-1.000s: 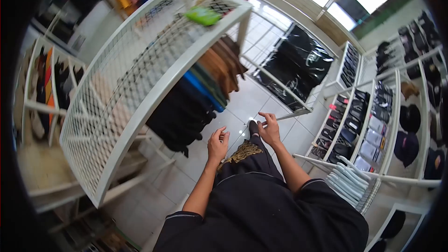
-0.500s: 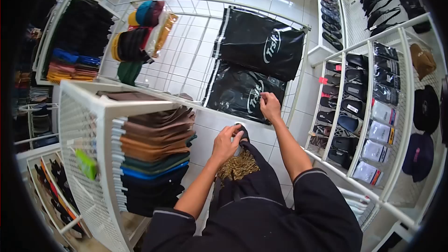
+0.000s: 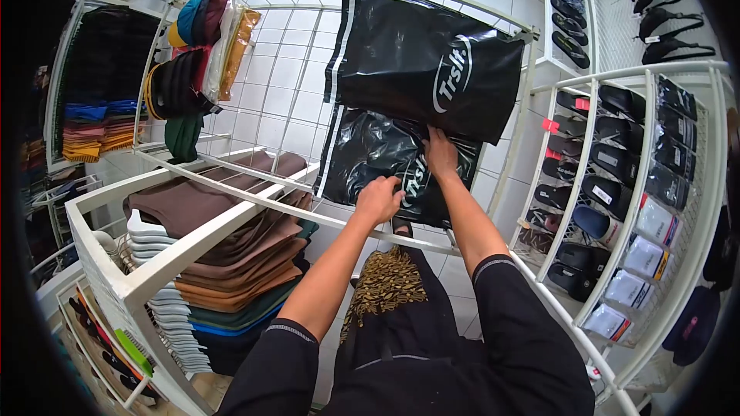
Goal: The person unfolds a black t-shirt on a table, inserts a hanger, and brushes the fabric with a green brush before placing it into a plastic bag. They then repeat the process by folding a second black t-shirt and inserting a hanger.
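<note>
Two black plastic bags with white lettering lie on a white wire rack. The far bag (image 3: 408,54) overlaps the top edge of the near bag (image 3: 362,146). My right hand (image 3: 442,156) is at the near edge of the far bag, over the near bag; its fingertips are partly hidden at that edge, so what they hold cannot be made out. My left hand (image 3: 379,200) rests at the near bag's front part, beside its lettering, with fingers bent and the fingertips against the plastic.
Brown, green and black clothes (image 3: 247,239) hang in a white frame (image 3: 185,250) at the left. Packed caps (image 3: 185,81) lie on the rack's far left. At the right, shelves (image 3: 651,154) hold sandals (image 3: 609,162) and packets (image 3: 644,254).
Both hands have moved forward onto the near bag, the right one up to the far bag's edge. The view has shifted closer to the rack.
</note>
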The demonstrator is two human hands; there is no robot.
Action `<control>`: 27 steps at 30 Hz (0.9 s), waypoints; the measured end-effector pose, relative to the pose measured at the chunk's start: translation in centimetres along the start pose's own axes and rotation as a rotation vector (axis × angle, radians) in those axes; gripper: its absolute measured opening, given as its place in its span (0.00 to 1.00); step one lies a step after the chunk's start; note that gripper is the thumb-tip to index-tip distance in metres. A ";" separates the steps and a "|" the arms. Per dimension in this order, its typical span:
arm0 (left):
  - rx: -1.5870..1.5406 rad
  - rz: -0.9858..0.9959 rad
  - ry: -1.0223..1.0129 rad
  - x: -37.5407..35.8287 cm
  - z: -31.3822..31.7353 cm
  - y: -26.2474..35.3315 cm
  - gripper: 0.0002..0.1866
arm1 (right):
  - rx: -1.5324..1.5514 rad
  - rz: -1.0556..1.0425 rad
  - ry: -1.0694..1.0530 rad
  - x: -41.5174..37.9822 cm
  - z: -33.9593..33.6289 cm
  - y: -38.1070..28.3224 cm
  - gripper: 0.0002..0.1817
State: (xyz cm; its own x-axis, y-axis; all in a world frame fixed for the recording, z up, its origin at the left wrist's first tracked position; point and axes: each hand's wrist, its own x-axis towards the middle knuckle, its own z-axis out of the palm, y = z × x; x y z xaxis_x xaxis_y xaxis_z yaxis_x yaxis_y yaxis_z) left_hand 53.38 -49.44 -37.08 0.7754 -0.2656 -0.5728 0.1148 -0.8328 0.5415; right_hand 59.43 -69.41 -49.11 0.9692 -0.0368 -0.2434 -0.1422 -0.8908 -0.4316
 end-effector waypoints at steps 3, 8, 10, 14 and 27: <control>-0.027 -0.029 -0.019 0.4 0.5 -0.4 0.20 | -0.042 -0.176 0.123 0.8 0.7 1.3 0.26; -0.033 0.012 0.204 0.9 1.1 -1.2 0.23 | -0.083 -0.390 0.074 -1.6 -1.2 -0.4 0.34; -0.020 0.022 0.244 1.2 1.1 -1.7 0.25 | -0.089 -0.391 0.035 -3.1 -2.0 -1.8 0.38; -0.067 -0.034 0.206 1.2 0.4 -2.4 0.24 | -0.048 -0.178 0.006 -4.0 -3.1 -3.6 0.34; -0.664 -0.138 0.516 -8.6 -3.1 1.2 0.14 | 0.278 -0.280 -0.263 -6.2 -16.1 -13.3 0.25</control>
State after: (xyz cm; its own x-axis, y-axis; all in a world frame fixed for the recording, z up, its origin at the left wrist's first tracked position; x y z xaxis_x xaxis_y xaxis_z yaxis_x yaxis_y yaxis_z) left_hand 48.73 -46.65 -29.63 0.8953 0.2060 -0.3949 0.4440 -0.3413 0.8285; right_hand 58.55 -64.59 -27.90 0.8992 0.3354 -0.2809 0.0341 -0.6939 -0.7192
